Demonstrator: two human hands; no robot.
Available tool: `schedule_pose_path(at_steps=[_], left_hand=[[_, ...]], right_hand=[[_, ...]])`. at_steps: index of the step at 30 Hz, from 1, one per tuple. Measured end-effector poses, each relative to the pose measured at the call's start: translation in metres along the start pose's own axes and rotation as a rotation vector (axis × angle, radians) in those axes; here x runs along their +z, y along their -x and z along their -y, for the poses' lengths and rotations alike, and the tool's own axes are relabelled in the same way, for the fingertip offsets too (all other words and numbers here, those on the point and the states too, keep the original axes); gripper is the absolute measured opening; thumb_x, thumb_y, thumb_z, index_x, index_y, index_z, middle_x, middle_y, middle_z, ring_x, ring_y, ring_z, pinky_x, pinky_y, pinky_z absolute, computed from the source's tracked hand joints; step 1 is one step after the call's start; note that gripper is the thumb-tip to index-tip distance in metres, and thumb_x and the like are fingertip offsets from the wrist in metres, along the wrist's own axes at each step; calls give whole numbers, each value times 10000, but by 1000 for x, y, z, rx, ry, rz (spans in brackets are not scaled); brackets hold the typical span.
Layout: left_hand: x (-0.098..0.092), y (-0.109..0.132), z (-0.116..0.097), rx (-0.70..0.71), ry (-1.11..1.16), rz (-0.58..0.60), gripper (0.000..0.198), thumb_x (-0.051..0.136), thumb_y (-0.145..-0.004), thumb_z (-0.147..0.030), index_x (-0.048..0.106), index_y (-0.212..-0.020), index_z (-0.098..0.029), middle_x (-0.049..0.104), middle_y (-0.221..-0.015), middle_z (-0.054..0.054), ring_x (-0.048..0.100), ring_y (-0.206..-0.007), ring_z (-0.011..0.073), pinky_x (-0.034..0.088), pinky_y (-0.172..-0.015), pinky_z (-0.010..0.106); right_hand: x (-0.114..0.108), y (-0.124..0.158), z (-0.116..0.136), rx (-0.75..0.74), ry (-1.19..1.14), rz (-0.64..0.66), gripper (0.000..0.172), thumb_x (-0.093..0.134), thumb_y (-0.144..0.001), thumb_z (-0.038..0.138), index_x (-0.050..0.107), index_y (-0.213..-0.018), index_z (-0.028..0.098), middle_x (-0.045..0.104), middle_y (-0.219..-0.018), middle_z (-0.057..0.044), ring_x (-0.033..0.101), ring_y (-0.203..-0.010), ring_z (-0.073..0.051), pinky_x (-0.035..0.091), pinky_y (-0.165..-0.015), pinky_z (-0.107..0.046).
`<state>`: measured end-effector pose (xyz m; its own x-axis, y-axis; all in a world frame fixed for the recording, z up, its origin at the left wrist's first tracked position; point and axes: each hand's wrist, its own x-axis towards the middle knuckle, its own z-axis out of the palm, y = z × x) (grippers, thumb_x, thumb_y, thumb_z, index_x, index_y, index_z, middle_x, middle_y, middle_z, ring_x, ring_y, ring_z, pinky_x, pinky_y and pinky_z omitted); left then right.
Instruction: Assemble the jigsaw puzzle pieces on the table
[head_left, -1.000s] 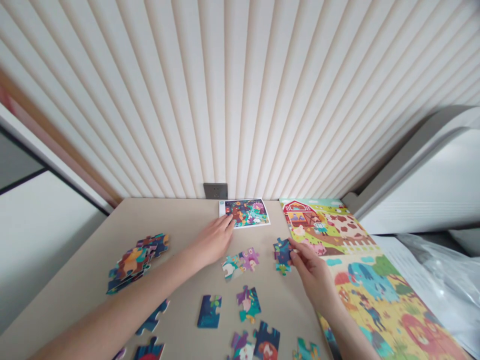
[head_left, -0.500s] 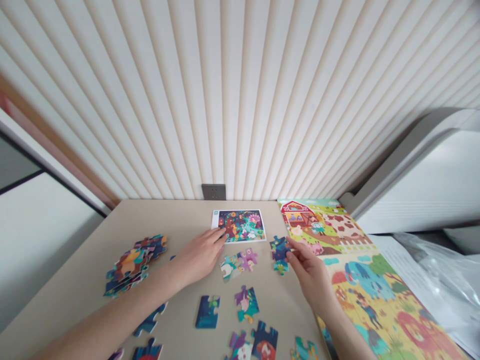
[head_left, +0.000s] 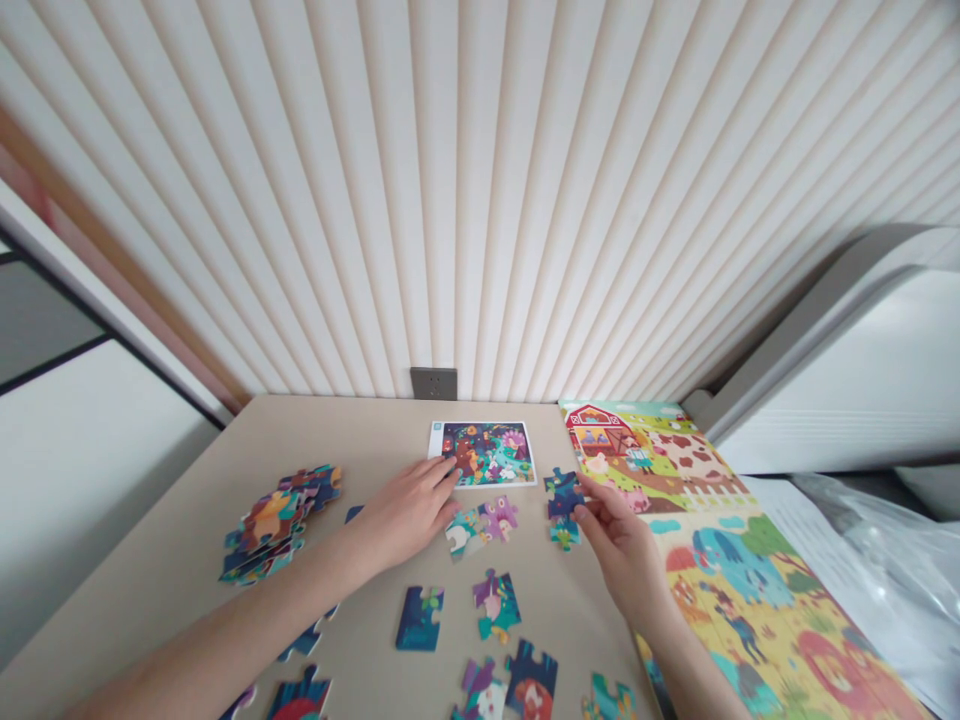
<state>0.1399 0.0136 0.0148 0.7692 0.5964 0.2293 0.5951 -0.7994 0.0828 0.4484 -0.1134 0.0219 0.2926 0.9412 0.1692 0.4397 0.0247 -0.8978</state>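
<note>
My left hand (head_left: 416,508) lies palm down with its fingers stretched out, the fingertips on the lower left corner of a small picture card (head_left: 491,455). Between thumb and fingers, my right hand (head_left: 619,550) pinches the right edge of a dark blue puzzle piece (head_left: 562,497). A green-and-teal puzzle piece (head_left: 564,533) sits against its lower side. Two joined pieces, one of them a purple puzzle piece (head_left: 500,517), lie between the hands. Nearer to me are a dark blue edge piece (head_left: 420,618) and a purple-and-teal piece (head_left: 496,605).
A heap of puzzle pieces (head_left: 274,525) lies at the left of the beige table (head_left: 360,425). Several loose pieces are along the near side. Assembled farm and animal puzzles (head_left: 675,455) cover the right side. A ribbed wall (head_left: 480,200) with a dark socket (head_left: 433,384) stands behind.
The view has shifted slightly, so most things appear a little farther right. Both hands keep nearly the same places, the right still pinching the puzzle piece.
</note>
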Motion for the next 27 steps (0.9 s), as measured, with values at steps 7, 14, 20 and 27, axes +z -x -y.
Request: schedule_pose_path(at_steps=[7, 14, 20, 27], left_hand=[[0, -3, 0, 3, -17, 23, 409, 474, -1045, -351, 653, -1342, -133, 614, -1422, 167, 571, -1322, 303, 462, -1133, 478], [1, -8, 8, 1, 59, -30, 366, 463, -1047, -287, 674, -1321, -167, 640, -1394, 141, 597, -1295, 276, 467, -1133, 461], [6, -19, 14, -1, 42, -16, 366, 452, -1047, -282, 692, -1292, -153, 655, -1368, 149, 615, -1266, 289, 484, -1114, 474], [-26, -8, 10, -8, -63, -56, 366, 424, -1049, -246, 632, -1329, -133, 587, -1433, 161, 587, -1281, 283, 477, -1110, 463]], right_hand=[[-1, 0, -3, 3, 24, 2, 474, 605, -958, 471, 614, -1367, 232, 685, -909, -50, 626, -787, -200, 521, -723, -330], [-2, -1, 0, 4, 27, -10, 442, 589, -965, 428, 614, -1351, 214, 694, -937, -60, 632, -816, -201, 519, -737, -325], [-16, -5, -6, 66, 103, -4, 311, 557, -909, 297, 714, -1145, 169, 706, -875, -54, 616, -707, -171, 490, -635, -285], [-41, -12, 4, 27, 90, 156, 345, 534, -847, 282, 729, -1099, 149, 697, -813, -40, 593, -667, -159, 458, -592, -272]])
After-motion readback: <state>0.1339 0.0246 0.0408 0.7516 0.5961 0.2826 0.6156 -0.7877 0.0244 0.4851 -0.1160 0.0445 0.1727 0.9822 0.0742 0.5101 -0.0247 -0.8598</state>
